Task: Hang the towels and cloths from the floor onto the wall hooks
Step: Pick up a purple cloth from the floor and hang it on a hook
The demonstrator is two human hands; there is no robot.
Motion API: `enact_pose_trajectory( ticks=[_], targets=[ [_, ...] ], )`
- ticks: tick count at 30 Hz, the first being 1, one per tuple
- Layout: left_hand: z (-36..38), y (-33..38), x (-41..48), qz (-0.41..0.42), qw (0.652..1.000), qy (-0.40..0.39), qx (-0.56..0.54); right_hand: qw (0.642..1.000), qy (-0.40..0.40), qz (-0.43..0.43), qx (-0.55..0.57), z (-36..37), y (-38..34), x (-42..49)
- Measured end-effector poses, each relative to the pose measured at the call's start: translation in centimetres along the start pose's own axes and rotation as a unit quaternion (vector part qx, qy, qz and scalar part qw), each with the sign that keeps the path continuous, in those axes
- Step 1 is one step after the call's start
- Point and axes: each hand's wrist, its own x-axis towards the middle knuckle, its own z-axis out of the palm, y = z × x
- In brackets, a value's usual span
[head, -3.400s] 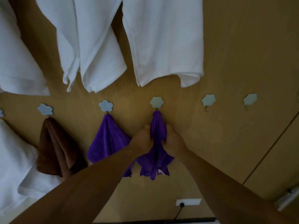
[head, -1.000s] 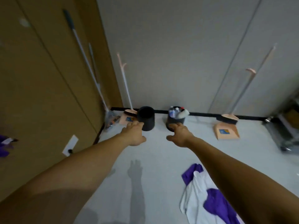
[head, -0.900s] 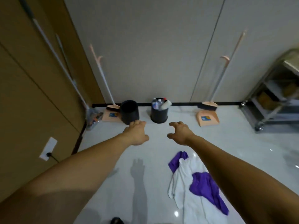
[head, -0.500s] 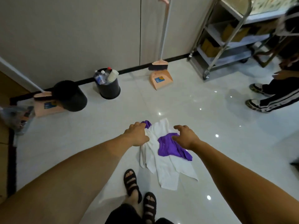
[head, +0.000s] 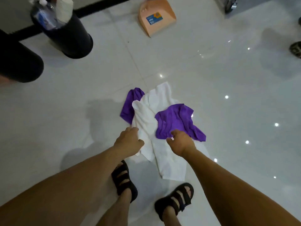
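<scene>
- Heaped on the floor (head: 211, 79) just ahead of the sandalled feet: a white towel (head: 169, 165), a purple cloth (head: 174, 121) lying on top of it, and a second purple cloth (head: 130, 103) tucked partly under its far left edge.
- Reaching down with the left hand (head: 128, 141) over the towel's left edge and the right hand (head: 181, 143) at the near edge of the upper purple cloth.
- Fingers (head: 174, 132) of both hands loosely curled and spread, gripping nothing; contact with the fabric impossible to judge.
- Likely soft, limp and light, all three. No stiffness to lift by, so apt to sag, trail and drag a neighbour along.
- Best to pinch the upper purple cloth at a corner or bunch it at the middle, taking it first as the free one on top. Probably both hands for the larger white towel.
- Well apart, up and to the left: a black bin (head: 71, 39) holding plastic bottles (head: 44, 15), and a second black bin (head: 19, 66) beside it, contents out of sight.
</scene>
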Motion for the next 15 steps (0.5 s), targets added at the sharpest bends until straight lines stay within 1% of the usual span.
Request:
enact_pose_trajectory(
  ticks=[4,9,13,15],
  targets=[
    [6.3,-1.9,8.1,0.015,1.000,-0.017,-0.010,1.000,0.009,0.022,0.016,6.1,3.3,9.3],
    [10.3,-3.7,16.8,0.036,0.999,0.010,-0.002,0.994,0.058,0.078,0.058,11.7,4.3,19.4],
    [11.9,-5.0,20.4,0.046,0.999,0.017,0.006,0.990,0.095,0.100,-0.003,14.7,4.6,24.0],
    [12.2,-5.6,20.8,0.045,0.999,0.023,0.003,0.989,0.111,0.097,-0.009,15.0,4.9,24.8]
  ],
)
